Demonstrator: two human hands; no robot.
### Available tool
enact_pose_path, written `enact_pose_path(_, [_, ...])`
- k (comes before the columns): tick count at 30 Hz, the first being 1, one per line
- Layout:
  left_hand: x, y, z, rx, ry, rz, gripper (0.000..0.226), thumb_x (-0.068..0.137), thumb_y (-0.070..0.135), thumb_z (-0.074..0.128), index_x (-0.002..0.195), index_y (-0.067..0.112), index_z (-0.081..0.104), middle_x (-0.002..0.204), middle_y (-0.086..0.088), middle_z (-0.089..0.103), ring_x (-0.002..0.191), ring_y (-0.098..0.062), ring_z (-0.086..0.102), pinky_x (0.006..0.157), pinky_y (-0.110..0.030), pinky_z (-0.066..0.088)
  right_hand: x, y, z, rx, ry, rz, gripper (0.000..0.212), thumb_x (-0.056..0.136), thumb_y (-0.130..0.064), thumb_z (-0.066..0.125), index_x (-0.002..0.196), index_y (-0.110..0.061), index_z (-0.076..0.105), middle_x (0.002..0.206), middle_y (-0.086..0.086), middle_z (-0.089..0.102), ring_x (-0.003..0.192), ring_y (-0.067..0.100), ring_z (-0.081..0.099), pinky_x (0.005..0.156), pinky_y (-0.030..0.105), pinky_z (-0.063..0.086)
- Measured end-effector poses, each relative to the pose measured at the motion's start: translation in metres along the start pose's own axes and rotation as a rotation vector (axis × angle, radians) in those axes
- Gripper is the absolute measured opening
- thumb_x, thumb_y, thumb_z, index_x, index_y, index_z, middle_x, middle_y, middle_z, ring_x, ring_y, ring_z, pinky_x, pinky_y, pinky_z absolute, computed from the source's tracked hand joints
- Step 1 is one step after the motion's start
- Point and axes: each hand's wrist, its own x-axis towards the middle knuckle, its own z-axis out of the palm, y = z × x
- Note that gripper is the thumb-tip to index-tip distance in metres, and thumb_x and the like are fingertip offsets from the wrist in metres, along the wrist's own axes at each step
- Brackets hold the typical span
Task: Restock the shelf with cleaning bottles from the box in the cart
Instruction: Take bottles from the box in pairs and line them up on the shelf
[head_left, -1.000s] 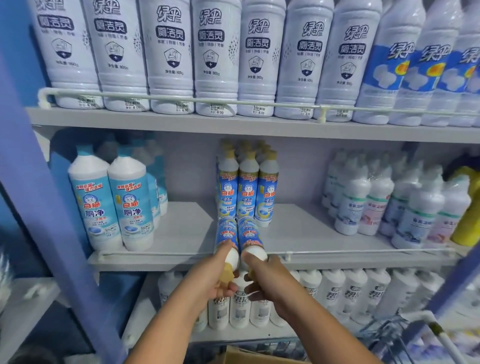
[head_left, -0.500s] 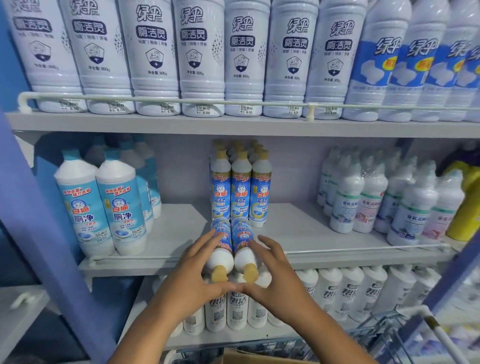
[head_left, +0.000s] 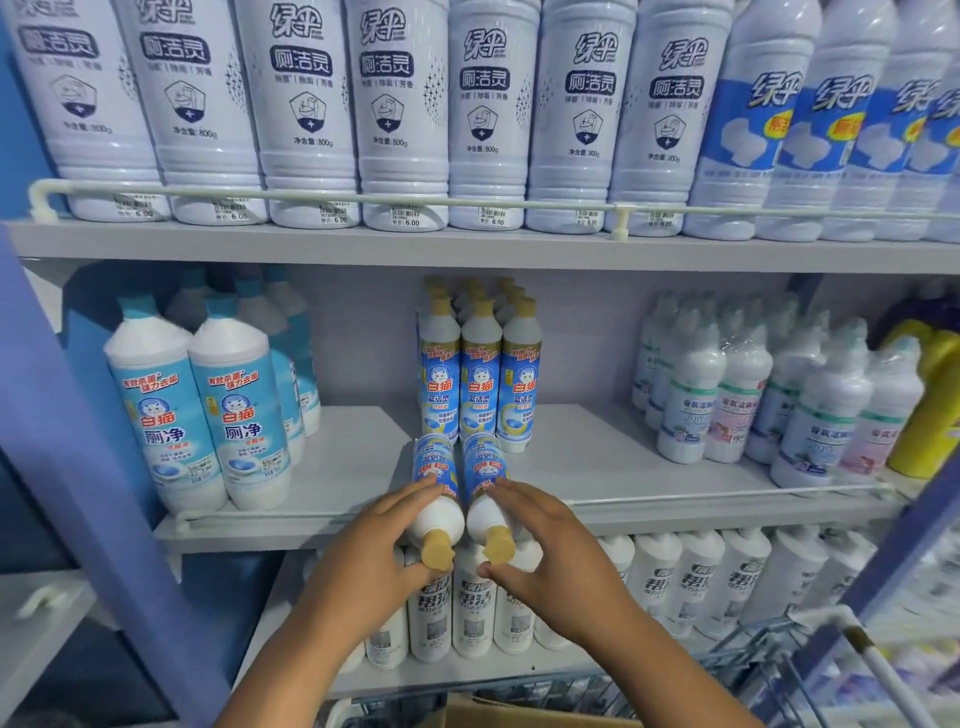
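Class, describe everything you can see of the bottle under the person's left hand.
The left tan-capped bottle is slim white plastic with a blue label. It lies tilted, base on the middle shelf, neck over the front rail and tan cap toward the camera. The left hand holds its shoulder, and it lies close beside its twin, the right tan-capped bottle.

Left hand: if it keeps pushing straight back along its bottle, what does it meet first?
Probably the standing yellow-capped bottles, just behind the lying bottle the left hand holds; depth is unclear.
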Motion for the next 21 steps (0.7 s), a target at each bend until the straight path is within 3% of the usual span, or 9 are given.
enact_pose_path(5, [0.0022, 0.0004, -0.0023, -0.013, 0.004, 0.007, 0.076, 0.068, 0.036, 0.088, 0.126, 0.063, 0.048, 0.137, 0.038, 0.046, 0.126, 0.015, 0.044, 0.1, -0.003, 0.033, 0.0036, 0.0001, 0.0002, -0.041, 0.001, -0.029, 0.078, 0.075, -0.056, 0.072, 0.147, -0.04, 0.047, 0.151, -0.024, 0.043, 0.14, -0.004, 0.036, 0.114, 0.017, 0.032])
enact_pose_path(11, [0.0021, 0.0001, -0.0003, -0.074, 0.006, -0.007, 0.076, 0.067, 0.027, 0.091, 0.128, 0.053, 0.053, 0.136, 0.034, 0.05, 0.124, 0.016, 0.046, 0.097, -0.001, 0.036, 0.0025, -0.0015, -0.0006, -0.048, -0.006, -0.016, 0.078, 0.077, -0.048, 0.078, 0.146, -0.041, 0.045, 0.151, -0.024, 0.042, 0.14, -0.005, 0.033, 0.111, 0.008, 0.024])
enact_pose_path(14, [0.0018, 0.0017, 0.001, -0.114, 0.001, -0.027, 0.075, 0.068, 0.022, 0.091, 0.128, 0.049, 0.054, 0.134, 0.034, 0.048, 0.122, 0.018, 0.045, 0.09, 0.004, 0.034, 0.0029, -0.0018, -0.001, -0.047, -0.007, -0.017, 0.077, 0.077, -0.047, 0.078, 0.146, -0.042, 0.044, 0.151, -0.024, 0.042, 0.14, -0.005, 0.033, 0.112, 0.01, 0.026])
enact_pose_path(21, [0.0045, 0.0017, -0.0043, -0.095, -0.029, -0.048, 0.074, 0.069, 0.03, 0.089, 0.125, 0.058, 0.05, 0.135, 0.037, 0.048, 0.121, 0.015, 0.049, 0.095, -0.001, 0.037, 0.0054, -0.0022, -0.0033, -0.069, -0.015, -0.025, 0.078, 0.077, -0.051, 0.076, 0.147, -0.039, 0.045, 0.151, -0.021, 0.043, 0.14, 0.001, 0.036, 0.113, 0.016, 0.03])
